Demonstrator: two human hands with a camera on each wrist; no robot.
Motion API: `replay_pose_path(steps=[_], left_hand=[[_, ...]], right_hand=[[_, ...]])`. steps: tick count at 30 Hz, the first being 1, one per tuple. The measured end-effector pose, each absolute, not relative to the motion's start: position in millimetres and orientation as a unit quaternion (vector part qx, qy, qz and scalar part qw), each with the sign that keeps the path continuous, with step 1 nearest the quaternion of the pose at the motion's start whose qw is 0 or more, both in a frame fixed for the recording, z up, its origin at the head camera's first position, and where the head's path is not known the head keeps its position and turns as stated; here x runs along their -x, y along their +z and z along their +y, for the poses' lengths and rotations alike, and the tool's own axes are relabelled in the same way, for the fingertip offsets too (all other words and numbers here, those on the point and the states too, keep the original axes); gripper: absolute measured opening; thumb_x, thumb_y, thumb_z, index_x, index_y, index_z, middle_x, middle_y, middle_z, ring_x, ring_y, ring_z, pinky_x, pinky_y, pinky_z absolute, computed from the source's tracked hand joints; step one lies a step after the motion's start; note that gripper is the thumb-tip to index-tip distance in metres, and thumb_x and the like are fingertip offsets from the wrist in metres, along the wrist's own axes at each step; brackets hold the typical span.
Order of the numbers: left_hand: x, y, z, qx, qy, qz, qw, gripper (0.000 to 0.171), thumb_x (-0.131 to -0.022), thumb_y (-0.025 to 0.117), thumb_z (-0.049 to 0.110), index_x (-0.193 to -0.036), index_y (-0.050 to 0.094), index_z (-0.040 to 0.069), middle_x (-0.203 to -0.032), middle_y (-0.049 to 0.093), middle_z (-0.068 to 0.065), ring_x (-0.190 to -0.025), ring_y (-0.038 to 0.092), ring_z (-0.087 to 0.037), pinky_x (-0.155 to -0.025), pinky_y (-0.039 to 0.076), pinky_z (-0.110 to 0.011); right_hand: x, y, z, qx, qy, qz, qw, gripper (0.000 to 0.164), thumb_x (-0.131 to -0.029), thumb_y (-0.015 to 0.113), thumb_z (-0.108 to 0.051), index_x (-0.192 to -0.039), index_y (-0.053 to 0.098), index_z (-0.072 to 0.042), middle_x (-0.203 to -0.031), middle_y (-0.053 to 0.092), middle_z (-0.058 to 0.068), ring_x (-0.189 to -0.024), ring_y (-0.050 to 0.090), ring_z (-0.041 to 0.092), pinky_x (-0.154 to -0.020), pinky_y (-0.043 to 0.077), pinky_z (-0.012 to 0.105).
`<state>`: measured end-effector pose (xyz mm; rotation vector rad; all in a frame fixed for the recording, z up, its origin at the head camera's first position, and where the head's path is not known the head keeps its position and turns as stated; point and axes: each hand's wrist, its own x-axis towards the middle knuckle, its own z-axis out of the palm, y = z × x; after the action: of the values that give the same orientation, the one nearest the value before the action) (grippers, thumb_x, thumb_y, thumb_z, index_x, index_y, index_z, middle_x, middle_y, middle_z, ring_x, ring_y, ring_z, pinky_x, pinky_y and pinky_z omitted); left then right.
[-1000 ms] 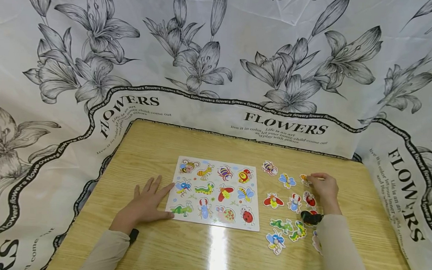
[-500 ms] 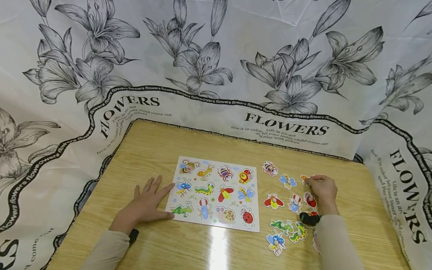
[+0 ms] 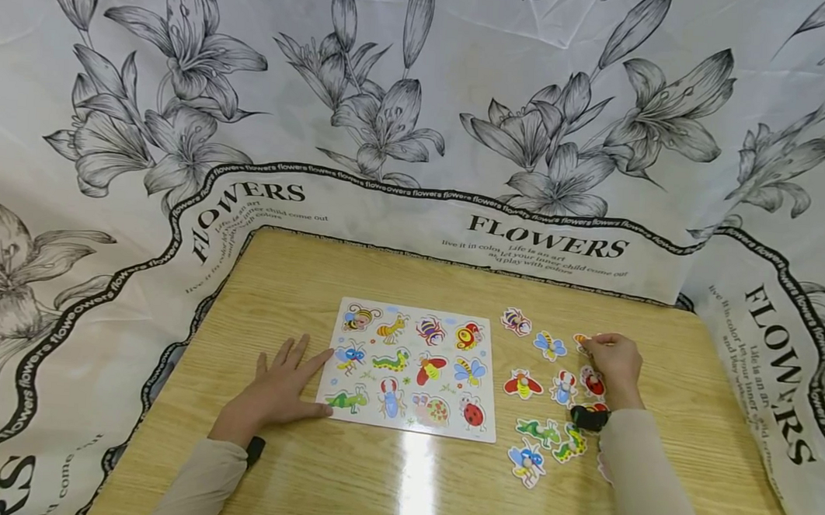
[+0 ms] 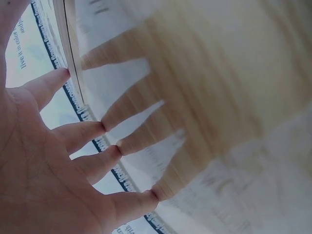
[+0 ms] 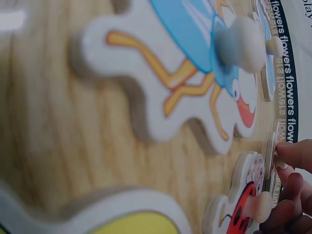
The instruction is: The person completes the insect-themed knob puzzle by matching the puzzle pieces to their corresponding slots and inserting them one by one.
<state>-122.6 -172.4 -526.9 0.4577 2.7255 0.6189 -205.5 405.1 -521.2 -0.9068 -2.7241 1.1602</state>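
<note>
My left hand (image 3: pixel 276 386) lies spread at the left side of a white insect puzzle board (image 3: pixel 441 387), its thumb and index fingertip at the board's edge. In the left wrist view, the fingertips of that hand (image 4: pixel 63 156) meet the wooden table. At the far right my right hand (image 3: pixel 618 365) pinches an orange-and-yellow puzzle piece (image 3: pixel 580 341), mostly hidden by the fingers. The right wrist view shows thumb and fingers on this piece (image 5: pixel 270 156), close over the table. Nearest to it lie a ladybug piece (image 5: pixel 243 202) and a blue beetle piece (image 5: pixel 195 36), each with a round knob.
More knobbed pieces lie between board and right arm: a spider (image 3: pixel 516 321), a blue-winged bee (image 3: pixel 549 345), a red-winged bug (image 3: pixel 522 383), a grasshopper (image 3: pixel 538 430), a caterpillar (image 3: pixel 570 443) and a mosquito (image 3: pixel 527 463). A flower-printed curtain (image 3: pixel 419 133) surrounds the wooden table (image 3: pixel 299 275).
My right hand has shifted very slightly left and down in the head view, its fingers staying at the orange-and-yellow piece. The left hand and board have stayed put.
</note>
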Motion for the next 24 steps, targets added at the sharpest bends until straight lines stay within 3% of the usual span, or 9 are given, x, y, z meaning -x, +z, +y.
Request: replay_pose_path(steps=[13,21,24], left_hand=[[123,-527,-173,-0.159,0.221,0.950,0.154,0.101,-0.079,0.073,0.067,-0.160,0.031,0.025,-0.165,0.007,-0.023,-0.148,0.002,-0.047,-0.104,0.000,-0.079],[123,-528,-173,-0.154,0.221,0.951,0.152,0.101,-0.078,0.074,0.067,-0.159,0.031,0.025,-0.165,0.007,-0.022,-0.148,0.002,-0.048,-0.104,-0.001,-0.079],[123,-528,-173,-0.155,0.223,0.950,0.152,0.101,-0.078,0.074,0.067,-0.159,0.031,0.025,-0.165,0.008,-0.023,-0.148,0.002,-0.048,-0.104,-0.001,-0.079]], right_hand=[[206,-515,401,0.283,0.358,-0.890,0.015,0.034,-0.092,0.070,-0.028,-0.106,0.068,0.003,-0.108,0.063,0.019,-0.084,0.053,0.024,-0.057,0.045,0.028],[209,-501,382,0.239,0.353,-0.904,0.029,0.037,-0.093,0.071,-0.030,-0.109,0.068,0.004,-0.124,0.061,0.024,-0.096,0.055,0.029,-0.067,0.044,0.032],[210,-496,369,0.222,0.362,-0.905,0.028,0.038,-0.092,0.071,-0.031,-0.111,0.068,0.002,-0.122,0.062,0.023,-0.090,0.055,0.026,-0.064,0.045,0.031]])
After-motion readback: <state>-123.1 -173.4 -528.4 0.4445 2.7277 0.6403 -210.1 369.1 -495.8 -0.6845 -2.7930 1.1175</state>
